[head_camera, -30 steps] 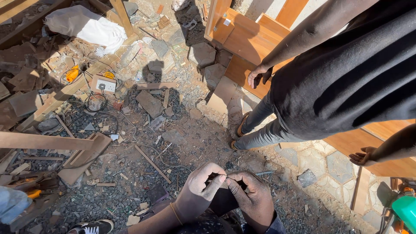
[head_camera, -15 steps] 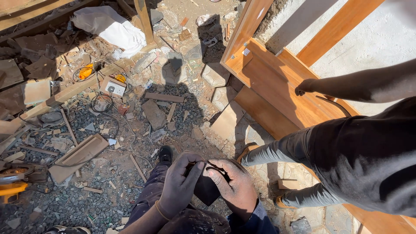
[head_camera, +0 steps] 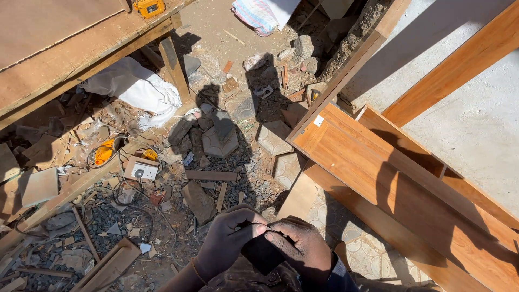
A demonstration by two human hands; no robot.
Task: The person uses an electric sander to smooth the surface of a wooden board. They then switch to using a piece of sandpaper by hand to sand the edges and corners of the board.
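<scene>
Seen from the head camera, the left hand (head_camera: 230,238) and the right hand (head_camera: 300,246) meet near the bottom middle, fingertips pressed together. They pinch a small dark flat piece (head_camera: 263,253) that hangs down between them, its long side running from near-left to far-right. Both hands are on it, about equally close. What it is made of is too dark to tell. To the right lies an orange-brown wooden cabinet frame (head_camera: 378,167). To the left a white socket box (head_camera: 140,168) sits among wood scraps and stones.
</scene>
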